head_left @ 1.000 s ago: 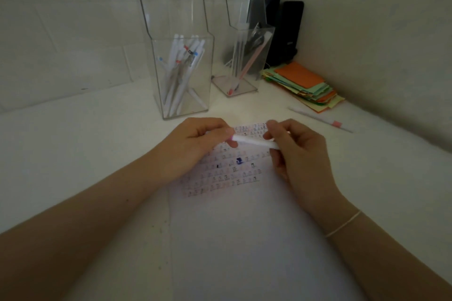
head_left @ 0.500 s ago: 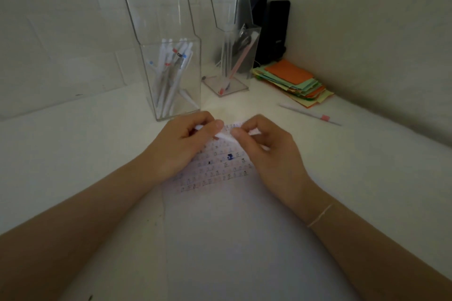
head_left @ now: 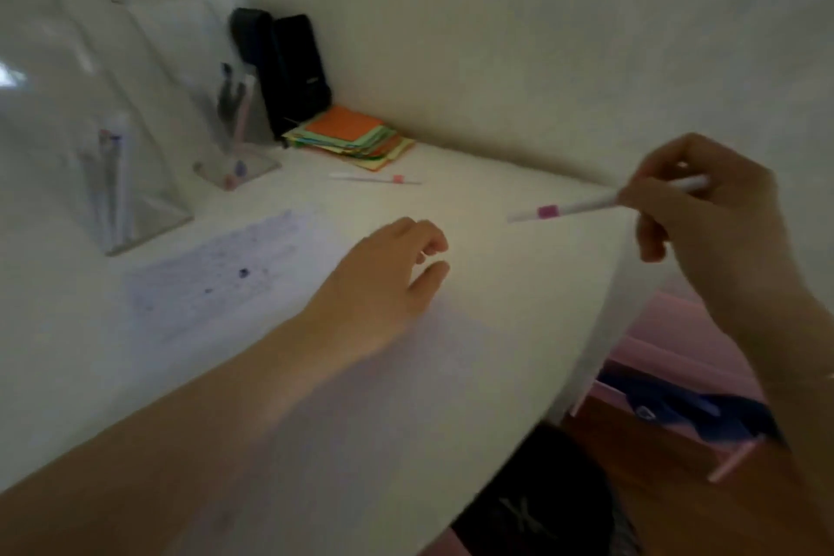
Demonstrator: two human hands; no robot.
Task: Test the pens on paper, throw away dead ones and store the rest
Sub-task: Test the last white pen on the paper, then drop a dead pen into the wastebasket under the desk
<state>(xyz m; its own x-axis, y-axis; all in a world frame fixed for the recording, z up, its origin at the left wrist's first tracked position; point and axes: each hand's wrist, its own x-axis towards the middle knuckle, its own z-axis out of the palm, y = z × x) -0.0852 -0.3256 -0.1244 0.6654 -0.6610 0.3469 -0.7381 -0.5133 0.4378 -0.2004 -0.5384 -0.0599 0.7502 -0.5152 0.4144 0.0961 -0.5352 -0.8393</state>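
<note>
My right hand [head_left: 708, 212] holds a white pen with a pink band [head_left: 582, 208] out over the desk's right edge, its tip pointing left. Above the white desk [head_left: 496, 307], my left hand [head_left: 388, 280] hovers with loosely curled fingers and holds nothing. The scribbled test paper [head_left: 212, 271] lies to the left of that hand. Another white pen with a pink band [head_left: 374, 179] lies on the desk further back. A clear holder [head_left: 113, 176] at the left contains several pens, and a second clear holder [head_left: 239, 149] stands behind it.
A stack of coloured paper notes [head_left: 356, 138] sits in the back corner beside a black case [head_left: 289, 72] leaning on the wall. Beyond the desk's right edge I see a wooden floor [head_left: 668, 456], a dark blue cloth [head_left: 695, 411] and a black object [head_left: 532, 506] below.
My head turned to the right. My right hand carried the pen away from the paper to the right edge of the desk, and my left hand let go of it.
</note>
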